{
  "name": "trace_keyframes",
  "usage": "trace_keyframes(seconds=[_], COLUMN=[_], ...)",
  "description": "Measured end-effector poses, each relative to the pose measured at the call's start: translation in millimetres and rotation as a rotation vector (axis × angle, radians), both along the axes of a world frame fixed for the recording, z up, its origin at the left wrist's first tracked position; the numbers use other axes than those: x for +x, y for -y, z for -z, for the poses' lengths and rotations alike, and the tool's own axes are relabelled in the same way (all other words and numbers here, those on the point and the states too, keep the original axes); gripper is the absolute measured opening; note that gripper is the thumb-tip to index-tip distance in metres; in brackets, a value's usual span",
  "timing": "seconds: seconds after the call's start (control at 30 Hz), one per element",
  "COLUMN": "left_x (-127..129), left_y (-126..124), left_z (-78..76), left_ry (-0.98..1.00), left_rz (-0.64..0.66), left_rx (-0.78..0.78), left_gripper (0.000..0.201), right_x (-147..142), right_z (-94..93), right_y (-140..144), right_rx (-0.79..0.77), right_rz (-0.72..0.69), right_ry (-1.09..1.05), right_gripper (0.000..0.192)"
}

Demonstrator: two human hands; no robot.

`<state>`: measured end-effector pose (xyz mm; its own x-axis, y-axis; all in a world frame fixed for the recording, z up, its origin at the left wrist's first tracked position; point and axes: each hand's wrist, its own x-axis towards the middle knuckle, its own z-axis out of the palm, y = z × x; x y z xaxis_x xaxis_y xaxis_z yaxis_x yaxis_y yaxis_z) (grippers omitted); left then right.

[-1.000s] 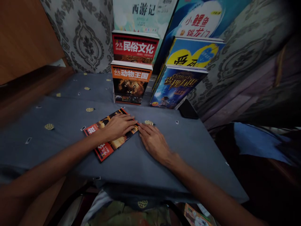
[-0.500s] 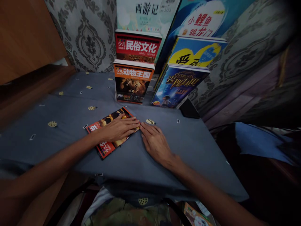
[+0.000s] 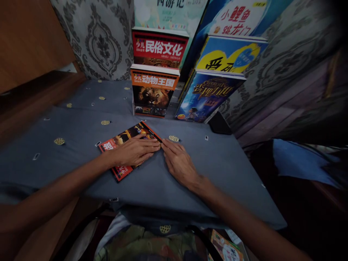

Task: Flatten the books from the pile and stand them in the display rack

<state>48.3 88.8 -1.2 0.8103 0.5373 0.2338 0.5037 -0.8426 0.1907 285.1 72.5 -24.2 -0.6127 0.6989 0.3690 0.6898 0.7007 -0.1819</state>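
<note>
A red and black book (image 3: 122, 172) lies shut and slanted on the cloth-covered table (image 3: 212, 170). Flat across its cover rests my left hand (image 3: 134, 149), fingers stretched toward the right and hiding the middle of the picture. My right hand (image 3: 179, 161) lies palm down on the cloth just right of the book, its fingertips at the book's corner and close to my left fingertips. Neither hand grips anything. Behind the hands stands an orange book with a lion (image 3: 152, 92), and a blue book (image 3: 208, 96) stands to its right.
Behind the front books rise a red book (image 3: 160, 47), a yellow and blue book (image 3: 231, 54) and larger picture books. A dark flat object (image 3: 220, 124) lies at the table's right edge. Patterned curtain (image 3: 102, 47) hangs behind. Below the table edge is another book (image 3: 227, 246).
The view has shifted slightly, so the standing books sit a little higher in the picture. Both hands and the book under my left hand have stayed almost the same.
</note>
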Motion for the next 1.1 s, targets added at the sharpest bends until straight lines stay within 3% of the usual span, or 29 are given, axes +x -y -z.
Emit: trace_keyframes(seconds=[0.37, 0.77, 1.1], left_x=[-6.5, -10.3, -18.0], left_y=[32.7, 107.5, 158.0], left_z=[-6.6, -2.4, 0.5], left_ry=[-0.076, -0.098, -0.030], left_rz=[-0.060, -0.312, -0.520], left_rx=[0.070, 0.316, 0.310], left_gripper=[0.041, 0.037, 0.033], right_x=[0.6, 0.6, 1.1], right_z=[-3.9, -5.1, -2.7], right_y=[-0.5, 0.0, -2.6], right_rx=[-0.022, -0.009, -0.004], right_rz=[-0.011, -0.007, -0.005], right_ry=[0.003, 0.024, -0.014], right_gripper=[0.046, 0.043, 0.040])
